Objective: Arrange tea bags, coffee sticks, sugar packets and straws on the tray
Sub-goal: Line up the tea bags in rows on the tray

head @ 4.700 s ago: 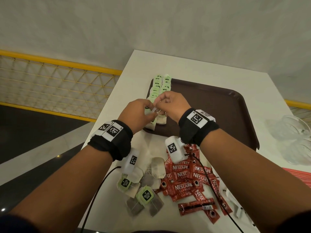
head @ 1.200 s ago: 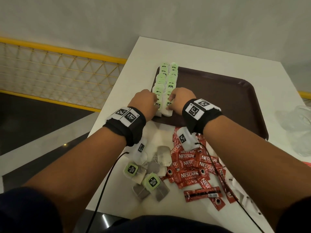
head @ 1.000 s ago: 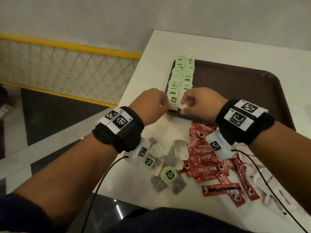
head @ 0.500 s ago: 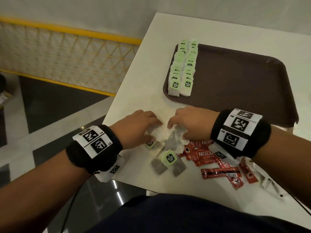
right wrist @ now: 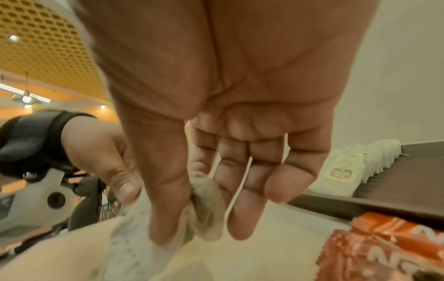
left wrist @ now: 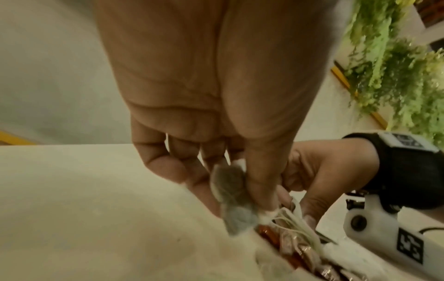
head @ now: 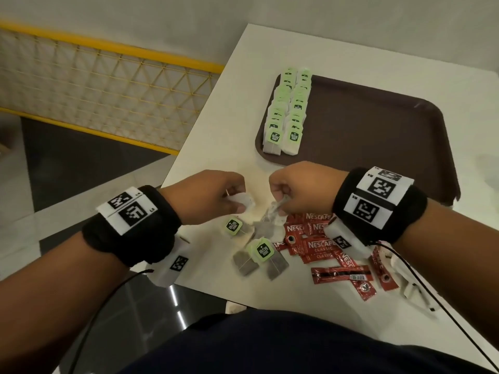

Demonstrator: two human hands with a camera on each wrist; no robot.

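Note:
Two rows of green-tagged tea bags (head: 287,114) lie along the left side of the brown tray (head: 378,130). In front of the tray my left hand (head: 216,198) pinches a tea bag (head: 244,201) between thumb and fingers; the left wrist view shows this greyish tea bag (left wrist: 230,192) in the pinch. My right hand (head: 294,190) pinches another tea bag (head: 275,211), which the right wrist view shows as a crumpled tea bag (right wrist: 206,205). Loose tea bags (head: 260,255) lie below both hands. Red coffee sticks (head: 321,247) lie under my right wrist.
The white table (head: 237,85) ends at a left edge beside a yellow mesh railing (head: 108,85). White packets (head: 413,287) lie at the right front, partly hidden by my right arm. Wrist camera cables trail over the table's front edge.
Both hands left the tea bag rows on the tray and came back to the loose pile. Each has since lifted a tea bag from it.

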